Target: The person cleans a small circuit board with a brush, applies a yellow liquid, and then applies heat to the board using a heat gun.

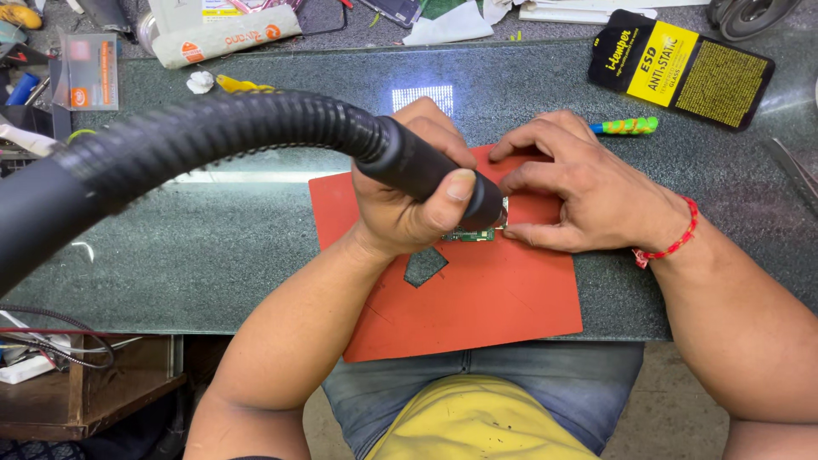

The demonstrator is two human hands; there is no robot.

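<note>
Left hand [409,192] gripping black hose nozzle [426,170] over small circuit board [473,233], right hand [579,192] fingers pressed flat at board's 3 o'clock, red mat [477,298], counter [213,238]

Electronics repair workshop: cluttered glass-topped bench [213,247], red heat mat [477,298], hot-air hose [213,136], small circuit board [473,233].

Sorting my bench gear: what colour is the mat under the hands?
Orange-red mat, seen best in the head view.

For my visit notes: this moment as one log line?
left hand: grips black hose tool | right hand: steadies green circuit board | under: red mat
</note>
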